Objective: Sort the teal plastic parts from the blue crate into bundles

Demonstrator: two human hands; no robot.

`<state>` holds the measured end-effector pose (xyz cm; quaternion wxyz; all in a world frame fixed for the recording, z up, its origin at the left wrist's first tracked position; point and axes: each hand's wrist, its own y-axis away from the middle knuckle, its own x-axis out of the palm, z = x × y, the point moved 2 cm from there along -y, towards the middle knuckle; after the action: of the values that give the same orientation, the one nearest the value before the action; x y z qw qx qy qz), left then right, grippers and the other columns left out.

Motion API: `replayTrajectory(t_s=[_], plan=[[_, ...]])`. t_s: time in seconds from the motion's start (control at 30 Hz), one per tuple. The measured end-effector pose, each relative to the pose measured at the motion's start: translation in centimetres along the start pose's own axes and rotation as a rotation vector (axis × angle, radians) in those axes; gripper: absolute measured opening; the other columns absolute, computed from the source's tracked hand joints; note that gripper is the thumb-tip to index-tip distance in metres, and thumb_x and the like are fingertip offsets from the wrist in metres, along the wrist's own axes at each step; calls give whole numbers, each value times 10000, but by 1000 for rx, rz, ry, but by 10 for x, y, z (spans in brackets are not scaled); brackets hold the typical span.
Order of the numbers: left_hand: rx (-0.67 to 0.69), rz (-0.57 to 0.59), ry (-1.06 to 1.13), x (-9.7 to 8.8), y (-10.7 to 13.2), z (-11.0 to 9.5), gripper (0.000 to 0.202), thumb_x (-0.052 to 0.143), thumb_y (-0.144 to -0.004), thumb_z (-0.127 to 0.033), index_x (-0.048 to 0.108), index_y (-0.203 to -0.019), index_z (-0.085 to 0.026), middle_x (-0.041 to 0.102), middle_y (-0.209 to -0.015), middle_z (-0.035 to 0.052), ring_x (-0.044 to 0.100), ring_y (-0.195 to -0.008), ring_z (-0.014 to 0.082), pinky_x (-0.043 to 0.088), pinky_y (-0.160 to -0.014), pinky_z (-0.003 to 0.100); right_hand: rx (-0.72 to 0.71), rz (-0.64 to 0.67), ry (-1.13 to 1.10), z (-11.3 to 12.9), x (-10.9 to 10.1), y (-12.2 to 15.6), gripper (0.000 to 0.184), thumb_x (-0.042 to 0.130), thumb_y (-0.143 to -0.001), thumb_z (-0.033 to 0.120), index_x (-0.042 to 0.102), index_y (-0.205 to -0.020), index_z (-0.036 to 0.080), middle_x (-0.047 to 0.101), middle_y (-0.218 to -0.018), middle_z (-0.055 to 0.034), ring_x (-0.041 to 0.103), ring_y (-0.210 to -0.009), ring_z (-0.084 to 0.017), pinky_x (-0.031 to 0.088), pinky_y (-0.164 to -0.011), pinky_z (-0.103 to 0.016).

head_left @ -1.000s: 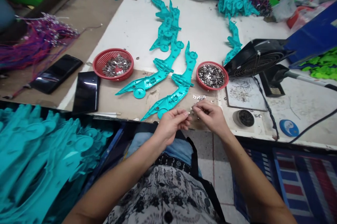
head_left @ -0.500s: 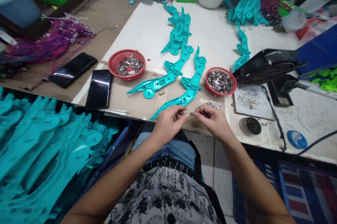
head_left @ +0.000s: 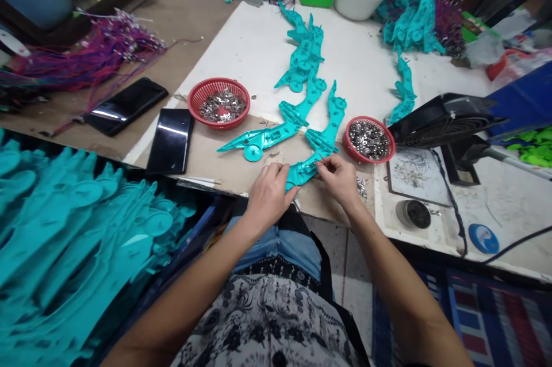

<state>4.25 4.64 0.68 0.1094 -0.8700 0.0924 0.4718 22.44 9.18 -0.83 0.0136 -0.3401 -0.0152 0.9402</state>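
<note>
A long turquoise plastic part (head_left: pixel 325 128) lies on the table in front of me, its near end between my hands. My left hand (head_left: pixel 268 191) grips that near end, thumb and fingers on either side of it. My right hand (head_left: pixel 340 178) is closed in a pinch over the part's middle; whatever its fingertips hold is too small to make out. Another turquoise plastic part (head_left: pixel 276 134) lies just to the left. Small metal pieces (head_left: pixel 361 187) are heaped beside my right hand, partly hidden by it.
Red baskets with metal pieces stand left (head_left: pixel 219 82) and right (head_left: pixel 390 151). Two black phones (head_left: pixel 170 140) lie at left. A black fan (head_left: pixel 444 119), a round tin (head_left: pixel 414 213) and a blue lid (head_left: pixel 483 238) are at right. Many turquoise parts (head_left: pixel 77 229) fill the lower left.
Both hands have parted from their meeting point near the table edge. The left has taken hold of the turquoise part's near end; the right has moved up onto its middle.
</note>
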Motion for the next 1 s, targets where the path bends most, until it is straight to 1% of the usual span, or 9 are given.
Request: replayTrajectory(t_s=[0.2, 0.33, 0.43, 0.5, 0.57, 0.63, 0.73, 0.83, 1.0], plan=[[-11, 31, -10, -1, 0, -1, 435, 620, -823, -293, 533, -1198, -89, 579, -1070, 142, 527, -1042, 286, 472, -890, 410, -207, 26, 340, 14, -1, 4, 116, 540, -792, 212, 626, -722, 176, 624, -750, -40, 541, -684, -165, 352, -624, -277], [12, 1, 82, -11, -6, 2, 455, 643, -810, -340, 560, -1181, -91, 600, -1094, 143, 533, -1083, 274, 463, -937, 393, -351, 1, 535, 14, -1, 11, 182, 500, -860, 244, 648, -778, 176, 644, -780, -53, 553, -645, -170, 332, -568, -275], [-69, -169, 117, -37, -28, 26, 334, 598, -841, -277, 614, -1130, -111, 637, -1087, 119, 568, -1059, 232, 458, -948, 346, -459, 41, 502, 7, -3, 11, 214, 468, -890, 247, 656, -830, 164, 654, -802, -60, 587, -665, -175, 377, -576, -272], [-194, -276, 42, -62, -49, 53, 253, 541, -853, -191, 660, -1060, -108, 664, -1065, 117, 591, -1031, 222, 452, -948, 340, -511, 86, 451, 3, -5, 6, 217, 466, -892, 244, 661, -860, 155, 662, -808, -67, 611, -698, -187, 414, -600, -277], [-337, -304, -44, -86, -72, 84, 253, 511, -843, -146, 691, -1017, -106, 684, -1063, 120, 604, -1031, 228, 447, -947, 338, -548, 121, 408, 1, -7, 2, 223, 472, -888, 247, 671, -857, 152, 675, -802, -73, 628, -710, -195, 444, -617, -286], [-456, -237, -105, -102, -94, 112, 265, 522, -816, -135, 715, -997, -127, 702, -1049, 112, 617, -1022, 238, 454, -925, 329, -560, 136, 369, 1, -9, -2, 227, 484, -883, 254, 685, -853, 153, 690, -793, -74, 643, -706, -197, 466, -622, -291], [-506, -84, -172, -108, -117, 136, 267, 562, -765, -132, 738, -963, -168, 720, -1009, 90, 626, -998, 244, 458, -889, 307, -523, 125, 317, 1, -12, -5, 230, 512, -876, 286, 695, -911, 152, 713, -804, -73, 670, -705, -203, 485, -607, -293], [-487, 0, -211, -101, -131, 144, 264, 564, -758, -147, 741, -950, -190, 720, -993, 79, 633, -948, 238, 463, -844, 296, -490, 111, 276, 0, -14, -4, 248, 525, -872, 306, 695, -955, 146, 730, -844, -82, 692, -730, -213, 501, -606, -294], [-468, 42, -224, -89, -143, 149, 224, 561, -767, -189, 736, -907, -187, 717, -973, 100, 635, -916, 257, 465, -803, 324, -481, 118, 249, -1, -16, -2, 231, 531, -863, 280, 704, -939, 147, 736, -855, -83, 699, -732, -210, 516, -607, -291]])
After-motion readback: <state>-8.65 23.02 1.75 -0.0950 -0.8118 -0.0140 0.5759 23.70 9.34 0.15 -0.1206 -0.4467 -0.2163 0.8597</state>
